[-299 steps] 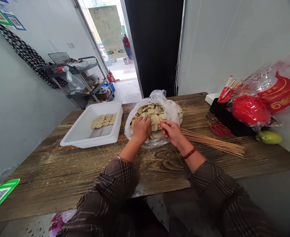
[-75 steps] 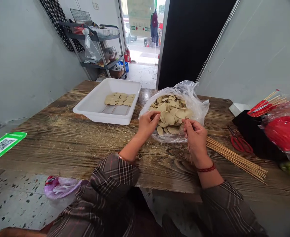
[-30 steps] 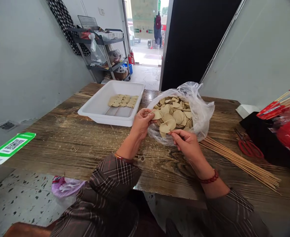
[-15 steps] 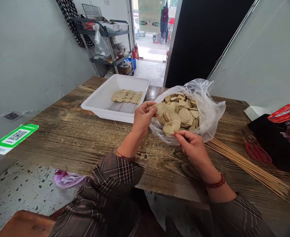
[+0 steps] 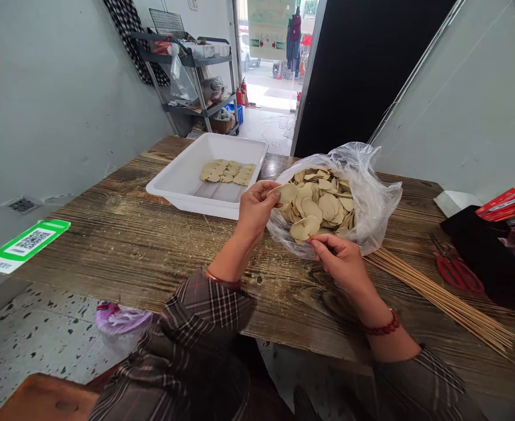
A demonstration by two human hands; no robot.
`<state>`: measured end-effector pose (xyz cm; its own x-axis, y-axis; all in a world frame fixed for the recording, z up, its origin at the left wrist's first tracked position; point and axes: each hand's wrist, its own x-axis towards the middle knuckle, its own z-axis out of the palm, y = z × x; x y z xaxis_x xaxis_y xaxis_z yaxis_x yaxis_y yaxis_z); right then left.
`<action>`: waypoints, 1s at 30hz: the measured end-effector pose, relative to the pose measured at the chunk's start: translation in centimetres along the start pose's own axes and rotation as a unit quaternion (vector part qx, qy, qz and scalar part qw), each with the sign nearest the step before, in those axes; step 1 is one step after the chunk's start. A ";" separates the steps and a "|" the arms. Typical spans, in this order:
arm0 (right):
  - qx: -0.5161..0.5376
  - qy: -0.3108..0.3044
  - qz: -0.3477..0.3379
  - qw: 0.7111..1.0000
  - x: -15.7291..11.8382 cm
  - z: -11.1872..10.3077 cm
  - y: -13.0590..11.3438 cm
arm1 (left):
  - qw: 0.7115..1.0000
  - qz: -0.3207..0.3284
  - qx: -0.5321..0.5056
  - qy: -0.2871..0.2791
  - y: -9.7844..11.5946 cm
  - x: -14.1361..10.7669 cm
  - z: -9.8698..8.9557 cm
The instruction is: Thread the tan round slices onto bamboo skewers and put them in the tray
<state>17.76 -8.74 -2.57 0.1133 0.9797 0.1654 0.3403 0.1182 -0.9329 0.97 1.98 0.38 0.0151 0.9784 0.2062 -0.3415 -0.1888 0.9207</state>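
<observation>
My left hand (image 5: 256, 204) pinches a thin beige round slice (image 5: 287, 193) by its left edge, at the left rim of a clear plastic bag (image 5: 374, 202). The bag is full of similar loose slices (image 5: 328, 206). Low in front of the bag, my right hand (image 5: 340, 255) is closed, thumb against fingers, on a thin wooden skewer (image 5: 311, 238); only a short bit of it shows. At its tip is another slice (image 5: 305, 227), which looks pierced. Whether this slice also touches the pile I cannot tell.
A white tray (image 5: 176, 196) left of the bag holds skewered slices (image 5: 227, 171). Bare skewers (image 5: 442, 298) lie in a bundle at the right, beside red-handled scissors (image 5: 459, 273) and a black box (image 5: 481, 245). A green QR card (image 5: 27, 242) is at the table's left edge.
The view has shifted slightly. Both hands stay almost in place, with the slice in the left and the skewer in the right.
</observation>
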 end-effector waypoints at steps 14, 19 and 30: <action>0.005 0.006 0.003 1.000 0.3 0.0 0.7 | 0.999 0.020 0.049 -0.006 -0.3 -0.3 0.2; -0.003 0.014 -0.005 1.000 0.3 0.0 0.6 | 0.997 0.023 0.065 -0.015 -0.6 -0.3 0.1; -0.008 0.022 -0.017 1.000 0.4 0.1 0.8 | 0.999 -0.034 0.001 -0.035 -1.2 -0.6 0.4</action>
<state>18.00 -8.27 -3.29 0.1416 0.9670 0.2118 0.3595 0.1491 -0.9211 1.79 1.62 -0.72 0.1034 0.9808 0.1656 -0.3354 -0.1223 0.9341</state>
